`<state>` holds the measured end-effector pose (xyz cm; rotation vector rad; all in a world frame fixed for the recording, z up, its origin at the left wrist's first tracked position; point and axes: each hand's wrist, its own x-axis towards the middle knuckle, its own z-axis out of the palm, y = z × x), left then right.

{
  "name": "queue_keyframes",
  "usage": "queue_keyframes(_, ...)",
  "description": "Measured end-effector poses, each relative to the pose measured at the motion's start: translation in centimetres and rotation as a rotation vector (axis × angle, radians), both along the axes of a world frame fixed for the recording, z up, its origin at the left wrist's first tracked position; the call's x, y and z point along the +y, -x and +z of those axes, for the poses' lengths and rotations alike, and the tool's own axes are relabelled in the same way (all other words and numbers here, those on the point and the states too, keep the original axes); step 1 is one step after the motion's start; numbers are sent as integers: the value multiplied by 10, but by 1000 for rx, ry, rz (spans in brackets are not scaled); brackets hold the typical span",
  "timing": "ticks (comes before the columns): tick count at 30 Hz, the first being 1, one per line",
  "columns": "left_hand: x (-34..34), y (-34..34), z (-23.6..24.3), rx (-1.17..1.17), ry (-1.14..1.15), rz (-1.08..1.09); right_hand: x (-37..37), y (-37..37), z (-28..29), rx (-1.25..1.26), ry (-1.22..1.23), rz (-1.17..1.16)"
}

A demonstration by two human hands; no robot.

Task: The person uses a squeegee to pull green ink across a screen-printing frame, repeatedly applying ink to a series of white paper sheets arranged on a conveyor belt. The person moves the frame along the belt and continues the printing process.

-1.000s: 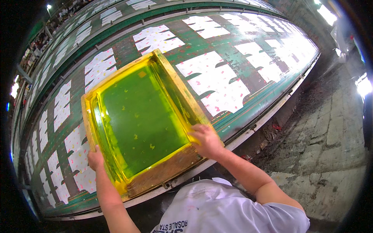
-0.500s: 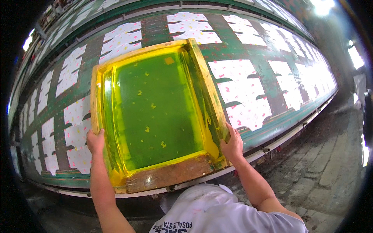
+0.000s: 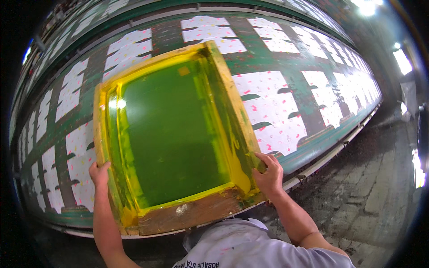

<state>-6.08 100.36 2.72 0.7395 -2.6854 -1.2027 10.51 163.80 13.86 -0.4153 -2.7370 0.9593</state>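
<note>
A wooden-framed printing screen with a green mesh, yellow ink along its inner edges and a squeegee-like strip along the left side lies tilted slightly in view over a long green printing table. My left hand grips the frame's left side near the lower part. My right hand has its fingers curled on the right side of the frame. White cut fabric pieces, printed with small pink and yellow shapes, lie in rows around the screen, which hides those beneath it.
A parallel table with more fabric pieces runs behind, past a metal rail. A pale rail edges the near side of this table. A worn concrete floor runs along the right, with bright lights at the upper right.
Since a second ago my right hand has shifted from the inner lower corner to the outer right side of the screen. The view has swung, and the screen now sits more upright in it.
</note>
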Motion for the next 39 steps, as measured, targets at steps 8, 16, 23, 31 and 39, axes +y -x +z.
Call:
queue_keyframes(8,66,20,30,58,-19,31,74,22,21,-50,11,-44)
queue_keyframes(16,239,26,41,120,-32,-34,231,36,-1,1,38,-211)
queue_keyframes(23,399,10,33,118,-137,22,373,28,-23,2,135,-285)
queue_keyframes(31,506,1,36,198,-213,13,468,24,-38,-8,167,-293)
queue_keyframes(39,525,0,33,183,-242,7,500,13,-44,53,126,-172)
